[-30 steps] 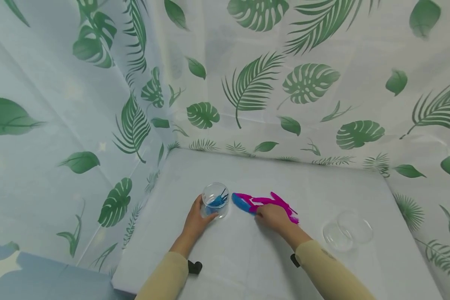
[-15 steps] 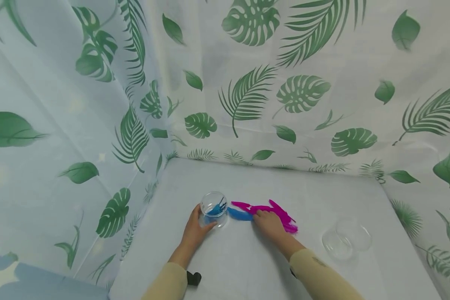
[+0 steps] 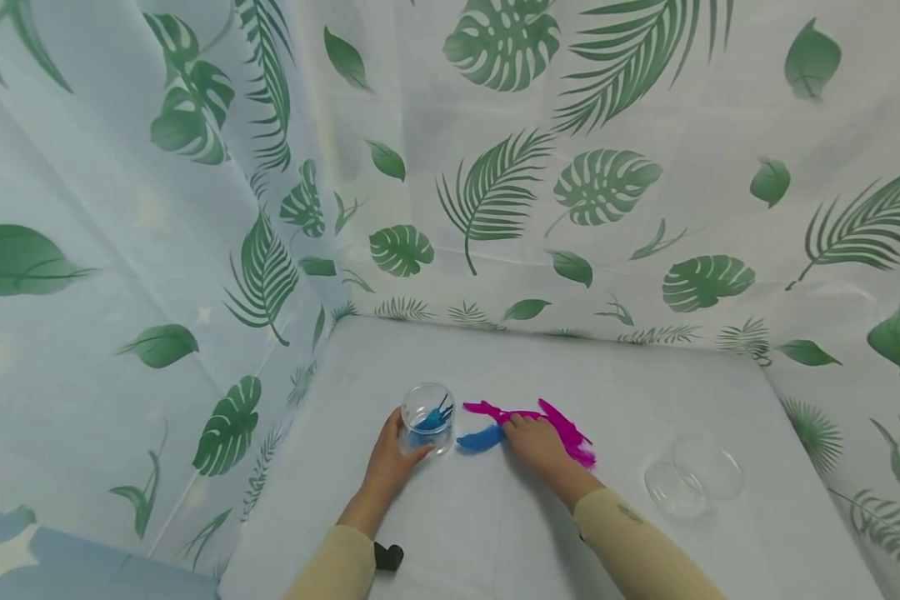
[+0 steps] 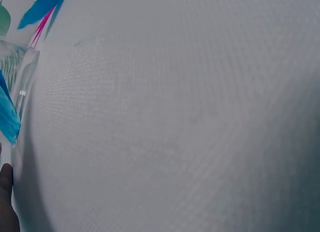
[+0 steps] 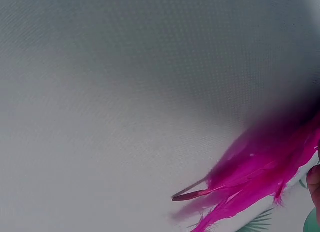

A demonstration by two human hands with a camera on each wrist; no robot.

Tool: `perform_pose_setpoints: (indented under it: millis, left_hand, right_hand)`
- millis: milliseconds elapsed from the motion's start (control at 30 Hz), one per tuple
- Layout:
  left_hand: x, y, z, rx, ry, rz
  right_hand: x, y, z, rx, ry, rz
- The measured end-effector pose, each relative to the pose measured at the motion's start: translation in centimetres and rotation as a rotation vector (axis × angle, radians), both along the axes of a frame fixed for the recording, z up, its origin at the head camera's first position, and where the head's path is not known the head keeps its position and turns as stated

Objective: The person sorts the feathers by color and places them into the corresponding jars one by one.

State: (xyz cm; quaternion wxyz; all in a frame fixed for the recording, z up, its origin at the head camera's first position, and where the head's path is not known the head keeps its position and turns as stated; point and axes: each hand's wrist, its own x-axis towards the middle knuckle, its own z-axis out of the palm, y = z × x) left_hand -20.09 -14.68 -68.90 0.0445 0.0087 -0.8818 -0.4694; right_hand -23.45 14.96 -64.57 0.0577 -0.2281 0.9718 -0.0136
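My left hand grips a clear plastic cup standing on the white table, with blue feathers inside it. In the left wrist view the cup wall and a blue feather in it show at the left edge. My right hand lies just right of the cup and pinches the quill end of a loose blue feather, which points left toward the cup. Several magenta feathers lie under and behind that hand; they also fill the right wrist view's lower right as magenta feathers.
Two clear round dishes sit on the table at the right. Leaf-printed curtain walls close in the back and both sides. A small black clip shows at the table's near edge.
The right hand slid left along the feathers; the blue feather's free end swung toward me and now lies slanted. The left hand and cup stayed put. The head view tilted slightly.
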Motion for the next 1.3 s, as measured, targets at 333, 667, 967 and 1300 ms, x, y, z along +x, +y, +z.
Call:
perform_pose_setpoints:
  millis: [333,667,967,1300]
  left_hand:
    - [0.0,0.0,0.2,0.001,-0.012,0.007]
    - [0.0,0.0,0.0,0.004,0.003,0.001]
    - [0.0,0.0,0.0,-0.003,-0.018,0.004]
    - [-0.1,-0.1,0.0,-0.025,-0.029,-0.012]
  right_hand:
    - [-0.5,0.1,-0.2,-0.025,0.026,0.045]
    - [-0.7,-0.2,0.3,0.034,0.112,0.194]
    - [-0.8,-0.6,0.2,0.039,0.016,0.122]
    - [-0.5,-1.9,0.9,0.108,-0.038,0.037]
